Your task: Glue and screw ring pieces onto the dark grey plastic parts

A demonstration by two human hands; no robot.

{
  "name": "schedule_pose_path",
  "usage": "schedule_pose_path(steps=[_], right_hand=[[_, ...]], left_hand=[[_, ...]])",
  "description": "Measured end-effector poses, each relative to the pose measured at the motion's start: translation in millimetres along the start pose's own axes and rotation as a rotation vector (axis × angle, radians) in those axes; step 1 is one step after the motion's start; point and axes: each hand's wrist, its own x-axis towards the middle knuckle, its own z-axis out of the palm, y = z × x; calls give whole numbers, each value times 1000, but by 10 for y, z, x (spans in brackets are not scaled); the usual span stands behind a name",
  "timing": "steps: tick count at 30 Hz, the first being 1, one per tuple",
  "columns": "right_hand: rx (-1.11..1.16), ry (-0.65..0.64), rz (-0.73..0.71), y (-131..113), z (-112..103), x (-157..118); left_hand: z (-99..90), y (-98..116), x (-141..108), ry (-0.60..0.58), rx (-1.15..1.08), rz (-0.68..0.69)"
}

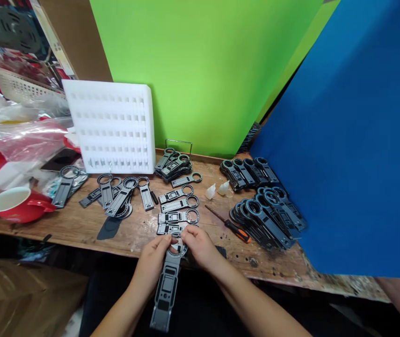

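A long grey plastic part (165,290) with a ring at its top hangs over the table's front edge. My left hand (153,257) pinches the left side of the ring, and my right hand (200,243) grips its right side. Just beyond my hands, several similar parts (179,204) lie in a column with their rings to the right. Further left is a loose group of ringed parts (122,195). Stacks of dark ringed parts (266,215) stand on the right side of the table.
An orange and black screwdriver (236,230) and two small white bottles (217,189) lie right of the column. A white foam block (113,128) leans at the back left, near a red mug (20,205). Green (192,70) and blue (354,154) panels rise behind and at the right.
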Motion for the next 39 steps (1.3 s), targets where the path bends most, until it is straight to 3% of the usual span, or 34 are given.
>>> schedule_pose_path(steps=[6, 10, 15, 20, 29, 34, 39], right_hand=[[-2, 16, -1, 22, -3, 86], [62, -12, 4, 68, 20, 53], [167, 10, 117, 206, 63, -51], [212, 83, 95, 171, 73, 17], [11, 163, -73, 93, 74, 65], [46, 104, -40, 42, 71, 92], [96, 2, -28, -38, 57, 78]], left_hand=[[13, -95, -12, -175, -177, -56], [-5, -118, 19, -116, -236, 13], [-31, -105, 96, -38, -281, -11], [19, -178, 112, -78, -241, -21], [-48, -143, 83, -230, -234, -36], [-117, -62, 64, -204, -179, -140], [-130, -8, 53, -121, -195, -133]])
